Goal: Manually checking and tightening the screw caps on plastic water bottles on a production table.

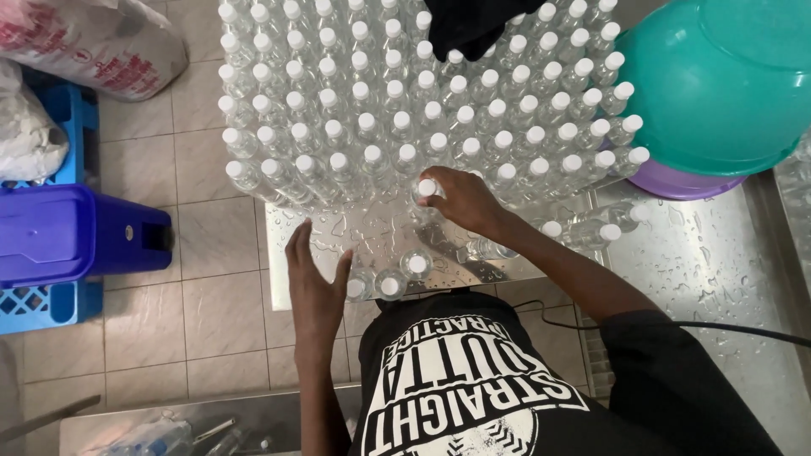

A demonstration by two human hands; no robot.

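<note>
Many clear plastic bottles with white caps (397,93) stand in tight rows on a wet steel table (372,232). My right hand (463,198) grips one white-capped bottle (427,189) at the front edge of the rows. My left hand (312,274) lies flat and open on the table's left front corner, fingers spread, holding nothing. Three loose bottles (390,283) stand by the near edge just right of my left hand. More bottles (583,230) lie or stand on the wet steel past my right forearm.
A large teal basin (718,84) sits upside down over a purple one (676,179) at the right. A blue box (76,232) rests on a blue crate (42,304) at the left, with filled sacks (93,38) behind. A black cloth (473,25) lies on the far bottles. Tiled floor lies below.
</note>
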